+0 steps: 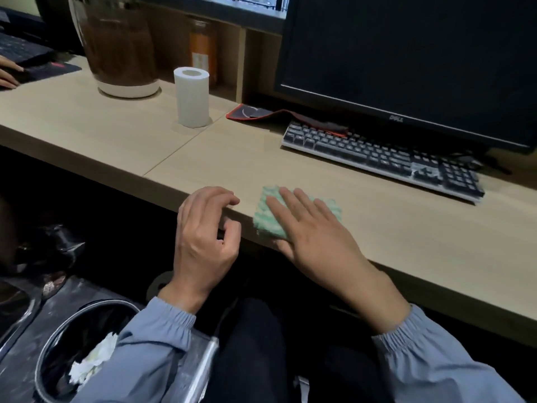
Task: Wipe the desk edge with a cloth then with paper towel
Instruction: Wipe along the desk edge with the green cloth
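Note:
A folded green-and-white cloth (pixel 268 219) lies on the front edge of the light wooden desk (pixel 406 237). My right hand (pixel 313 231) lies flat on the cloth with straight fingers, pressing it down. My left hand (pixel 206 228) hovers just left of the cloth at the desk edge, fingers loosely curled and holding nothing. A white paper towel roll (pixel 192 97) stands upright farther back on the desk, left of the keyboard.
A keyboard (pixel 383 158) and a dark monitor (pixel 412 59) sit at the back right, with a red-edged mouse pad (pixel 255 113) beside them. A large glass jar (pixel 119 45) stands back left. A trash bin (pixel 78 353) with crumpled paper is under the desk. Another person's hand (pixel 8 74) is far left.

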Demonstrator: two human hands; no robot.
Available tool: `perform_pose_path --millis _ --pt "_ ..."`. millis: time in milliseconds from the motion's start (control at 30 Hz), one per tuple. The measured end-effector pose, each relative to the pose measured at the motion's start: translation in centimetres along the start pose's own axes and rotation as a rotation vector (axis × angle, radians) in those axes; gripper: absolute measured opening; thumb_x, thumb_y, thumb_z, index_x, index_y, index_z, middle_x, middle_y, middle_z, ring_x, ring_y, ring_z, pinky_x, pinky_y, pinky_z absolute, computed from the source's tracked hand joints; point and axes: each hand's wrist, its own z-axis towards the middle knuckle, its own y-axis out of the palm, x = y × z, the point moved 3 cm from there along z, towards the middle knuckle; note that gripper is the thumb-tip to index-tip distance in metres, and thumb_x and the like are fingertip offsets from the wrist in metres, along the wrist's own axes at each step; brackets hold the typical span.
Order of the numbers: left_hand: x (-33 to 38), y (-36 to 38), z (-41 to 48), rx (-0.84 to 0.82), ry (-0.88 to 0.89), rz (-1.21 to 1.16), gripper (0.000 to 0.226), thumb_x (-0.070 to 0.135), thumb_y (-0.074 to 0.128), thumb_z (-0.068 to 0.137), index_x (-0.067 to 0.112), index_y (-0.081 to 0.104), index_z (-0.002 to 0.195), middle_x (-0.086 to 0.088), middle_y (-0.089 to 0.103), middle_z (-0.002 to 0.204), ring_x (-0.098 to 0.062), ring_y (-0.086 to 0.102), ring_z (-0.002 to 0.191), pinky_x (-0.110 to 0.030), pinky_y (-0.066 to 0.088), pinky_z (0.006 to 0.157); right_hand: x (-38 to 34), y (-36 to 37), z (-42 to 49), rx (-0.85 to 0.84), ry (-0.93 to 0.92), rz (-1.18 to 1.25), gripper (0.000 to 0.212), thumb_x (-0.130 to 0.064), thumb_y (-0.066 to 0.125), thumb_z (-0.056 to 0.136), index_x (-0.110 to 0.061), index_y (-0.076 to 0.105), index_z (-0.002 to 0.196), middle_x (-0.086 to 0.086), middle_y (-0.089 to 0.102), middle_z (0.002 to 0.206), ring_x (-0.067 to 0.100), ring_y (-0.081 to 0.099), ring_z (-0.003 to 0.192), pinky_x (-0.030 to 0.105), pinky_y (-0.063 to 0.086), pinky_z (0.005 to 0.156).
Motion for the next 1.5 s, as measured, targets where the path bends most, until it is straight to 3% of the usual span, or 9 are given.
perform_pose_path --millis 167,300,433,600,767,900,1067,1233,1500 --pt "1.8 1.6 -0.5 -0.071 0.061 -0.024 0.026 -0.005 0.059 0.08 0.005 0.071 0.101 -0.007 0.069 0.108 -0.03 0.065 0.108 -0.04 0.045 0.102 7.0 0.0 -8.9 -0.058 0.194 0.022 0.076 -0.07 0.014 0.096 -0.035 0.007 0.163 -0.003 0.003 0.172 0.017 0.002 0.158 0.04 0.008 0.128" --pt "4.0 2.9 -0.2 -0.128 0.107 -0.045 0.021 0.0 0.062 0.084 0.006 0.072 0.102 -0.006 0.069 0.105 -0.029 0.065 0.104 -0.041 0.046 0.1 5.5 -0.4 -6.7 -0.045 0.211 0.0 0.084 -0.072 0.011 0.092 -0.025 0.012 0.163 0.007 0.008 0.172 0.031 0.008 0.158 0.051 0.016 0.125" --pt "6.0 4.3 0.3 -0.173 0.133 -0.044 0.021 0.007 0.064 0.088 0.008 0.071 0.107 -0.003 0.069 0.102 -0.028 0.064 0.1 -0.041 0.045 0.099 4.3 0.2 -4.4 -0.007 0.159 0.022 0.082 -0.067 0.026 0.095 -0.024 0.012 0.163 0.008 0.007 0.172 0.031 0.007 0.158 0.051 0.011 0.126" --pt "8.6 6.0 0.3 -0.237 0.195 -0.07 0.016 0.009 0.064 0.091 0.009 0.07 0.106 -0.003 0.069 0.101 -0.027 0.065 0.099 -0.04 0.043 0.099 9.9 1.0 -11.0 0.007 0.163 0.06 0.077 -0.065 0.041 0.098 -0.034 0.011 0.163 -0.004 0.006 0.172 0.018 0.005 0.158 0.04 0.006 0.128" --pt "10.5 7.1 0.0 -0.317 0.219 -0.111 0.019 0.013 0.062 0.094 0.009 0.069 0.112 0.0 0.068 0.097 -0.025 0.064 0.097 -0.036 0.042 0.099 14.6 0.2 -16.2 -0.052 0.272 0.054 0.084 -0.066 0.049 0.092 -0.033 0.015 0.162 -0.004 0.01 0.171 0.018 0.007 0.158 0.04 0.012 0.127" --pt "12.6 7.7 0.1 -0.369 0.267 -0.124 0.019 0.015 0.063 0.095 0.01 0.067 0.113 0.001 0.066 0.094 -0.024 0.063 0.094 -0.037 0.042 0.097 11.7 0.6 -13.3 0.006 0.272 -0.044 0.089 -0.042 0.068 0.091 -0.016 0.018 0.161 0.009 0.014 0.17 0.036 0.015 0.156 0.055 0.02 0.123" --pt "15.4 9.0 0.0 -0.367 0.301 -0.12 0.019 0.015 0.064 0.094 0.009 0.067 0.112 -0.002 0.069 0.098 -0.023 0.063 0.097 -0.037 0.042 0.097 13.8 1.8 -14.8 0.119 0.245 -0.04 0.095 -0.052 0.078 0.082 -0.018 0.032 0.158 0.006 0.033 0.165 0.031 0.034 0.15 0.05 0.032 0.119" --pt "18.4 10.5 -0.8 -0.4 0.348 -0.145 0.019 0.016 0.064 0.095 0.009 0.068 0.113 0.0 0.065 0.092 -0.023 0.063 0.092 -0.036 0.042 0.094 19.7 2.2 -21.4 0.082 0.297 0.004 0.092 -0.039 0.073 0.09 -0.029 0.018 0.163 -0.004 0.015 0.17 0.02 0.016 0.157 0.04 0.016 0.126" --pt "23.3 13.8 -2.2 -0.489 0.413 -0.153 0.02 0.022 0.061 0.098 0.011 0.067 0.113 0.0 0.067 0.102 -0.025 0.064 0.101 -0.039 0.045 0.094 19.8 2.5 -21.6 0.134 0.331 -0.037 0.096 -0.038 0.083 0.079 -0.016 0.033 0.158 0.007 0.032 0.165 0.034 0.032 0.151 0.053 0.031 0.119"
